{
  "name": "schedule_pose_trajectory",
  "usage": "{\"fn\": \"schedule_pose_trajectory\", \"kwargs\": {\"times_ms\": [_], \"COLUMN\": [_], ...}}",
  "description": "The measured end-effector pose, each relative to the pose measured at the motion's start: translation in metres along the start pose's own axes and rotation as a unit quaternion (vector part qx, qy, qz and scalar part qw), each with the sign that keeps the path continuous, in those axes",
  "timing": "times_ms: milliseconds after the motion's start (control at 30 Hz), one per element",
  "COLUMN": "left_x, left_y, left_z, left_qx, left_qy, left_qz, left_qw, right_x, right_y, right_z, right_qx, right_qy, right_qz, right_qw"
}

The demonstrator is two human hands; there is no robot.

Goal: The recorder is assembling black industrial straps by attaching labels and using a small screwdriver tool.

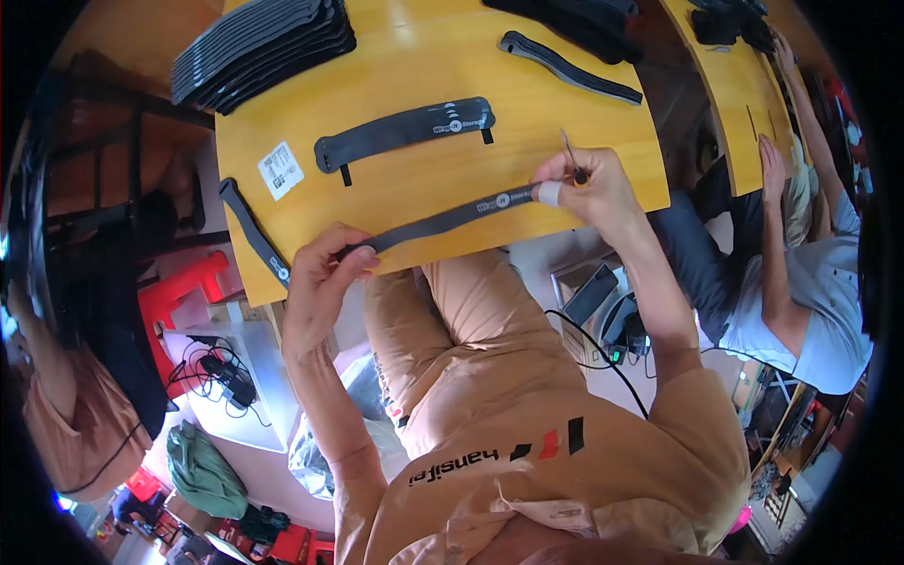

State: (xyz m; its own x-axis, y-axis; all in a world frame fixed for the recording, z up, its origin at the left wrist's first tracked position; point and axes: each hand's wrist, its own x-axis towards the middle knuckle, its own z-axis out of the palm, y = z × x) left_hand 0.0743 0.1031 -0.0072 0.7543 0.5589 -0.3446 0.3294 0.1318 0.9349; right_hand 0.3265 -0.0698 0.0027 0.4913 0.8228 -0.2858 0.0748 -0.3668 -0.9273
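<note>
A dark grey strap [443,220] with white print is stretched between my hands just above the table's near edge. My left hand [325,275] pinches its left end between thumb and fingers. The other end is in my right hand [595,193], which has a white wrap around a digit. A thin pointed metal tool [568,151] with a dark and yellow handle also sticks up from the right hand's fingers. Beyond the held strap, wider dark straps [395,137] lie on the table, with short black tabs showing below their edge.
The yellow table [405,75] bears a stack of straps [264,52] at far left and more straps [570,68] at far right. A white label sheet [281,170] and a single strap [254,231] lie at left. Another person [791,292] sits right, at a neighbouring table.
</note>
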Motion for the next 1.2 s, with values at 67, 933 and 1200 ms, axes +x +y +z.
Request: {"fn": "schedule_pose_trajectory", "kwargs": {"times_ms": [67,933,1200], "left_x": [0.009,0.072,0.074], "left_y": [0.003,-0.015,-0.013], "left_z": [-0.002,-0.007,-0.007], "left_qx": [-0.030,-0.073,-0.068], "left_qy": [0.052,0.287,0.294], "left_qz": [-0.020,0.036,0.031], "left_qw": [0.998,0.954,0.953], "right_x": [0.013,0.076,0.078], "right_y": [0.000,0.021,0.026], "right_z": [0.004,0.026,0.027], "right_qx": [0.022,0.035,0.008], "right_qy": [0.020,0.110,0.125], "right_qz": [0.011,-0.063,-0.074], "right_qw": [0.999,0.991,0.989]}}
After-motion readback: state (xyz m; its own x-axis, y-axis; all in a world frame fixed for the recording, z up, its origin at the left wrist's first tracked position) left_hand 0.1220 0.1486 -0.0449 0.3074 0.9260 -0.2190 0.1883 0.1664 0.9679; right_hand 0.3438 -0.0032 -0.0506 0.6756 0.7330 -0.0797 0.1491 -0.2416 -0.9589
